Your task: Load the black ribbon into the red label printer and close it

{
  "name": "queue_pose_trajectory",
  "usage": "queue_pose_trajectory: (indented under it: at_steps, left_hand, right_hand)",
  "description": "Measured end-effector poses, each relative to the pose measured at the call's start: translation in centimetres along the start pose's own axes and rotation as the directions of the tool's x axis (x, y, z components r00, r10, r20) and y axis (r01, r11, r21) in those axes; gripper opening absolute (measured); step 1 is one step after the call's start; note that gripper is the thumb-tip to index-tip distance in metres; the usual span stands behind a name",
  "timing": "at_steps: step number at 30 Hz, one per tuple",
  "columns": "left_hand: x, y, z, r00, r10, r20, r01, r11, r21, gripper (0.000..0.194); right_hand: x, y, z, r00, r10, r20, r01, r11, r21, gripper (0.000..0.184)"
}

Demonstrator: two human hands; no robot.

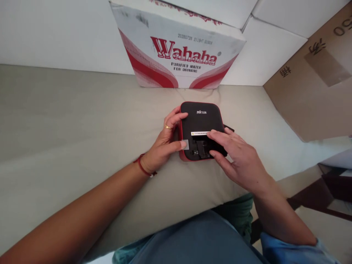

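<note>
A small box-shaped machine (202,119) with a black top, red sides and white lettering lies on the pale cloth-covered surface. My left hand (168,138) grips its left side, fingers along the edge and thumb on a grey square (186,145) at the lower left corner. In the lower part of the top is a dark recess (202,148) with a mechanism inside. Over its right end is my right hand (236,152), index finger touching a white warning strip (199,134) and thumb at the recess, spread apart. Its other fingers are partly hidden at the machine's right side.
A white and red Wahaha water carton (184,51) stands behind the machine, against white boxes (55,33). On the right is a large brown cardboard box (310,91). The pale covered surface (82,110) runs out to the left; its front edge meets my lap.
</note>
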State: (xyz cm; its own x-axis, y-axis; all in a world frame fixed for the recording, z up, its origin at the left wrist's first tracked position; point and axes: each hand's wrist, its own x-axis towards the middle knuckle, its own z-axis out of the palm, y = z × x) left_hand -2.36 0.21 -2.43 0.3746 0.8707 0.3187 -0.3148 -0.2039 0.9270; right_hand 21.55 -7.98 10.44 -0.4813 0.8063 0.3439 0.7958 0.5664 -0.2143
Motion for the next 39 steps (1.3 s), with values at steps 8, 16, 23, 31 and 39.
queue_pose_trajectory:
  at_steps: [8,16,23,31,39]
  left_hand:
    - [0.0,0.7,1.5,1.000,-0.028,0.000,0.027,0.984,-0.175,0.097]
    - [-0.1,0.5,1.6,0.999,-0.032,0.006,0.032,0.988,-0.151,0.101]
    - [-0.2,-0.3,1.2,0.999,-0.031,-0.013,0.029,0.990,-0.139,0.107]
    - [0.3,-0.5,1.3,0.999,-0.044,-0.012,0.041,0.982,-0.185,0.105]
    - [0.3,-0.5,1.3,0.997,-0.081,0.006,0.080,0.972,-0.220,0.106]
  right_hand:
    - [-0.8,-0.3,-1.3,0.993,0.040,-0.113,-0.038,0.999,0.017,0.039]
    - [-0.5,-1.4,-0.6,0.997,-0.043,-0.065,0.050,0.993,0.107,0.017]
    - [4.0,0.5,-1.6,0.983,0.148,0.105,-0.150,0.989,0.008,0.029]
    - [11.1,1.1,1.1,0.839,0.336,0.427,-0.147,0.897,-0.418,0.025]
    - [11.8,0.8,2.2,0.798,0.371,0.475,-0.104,0.861,-0.498,0.031]
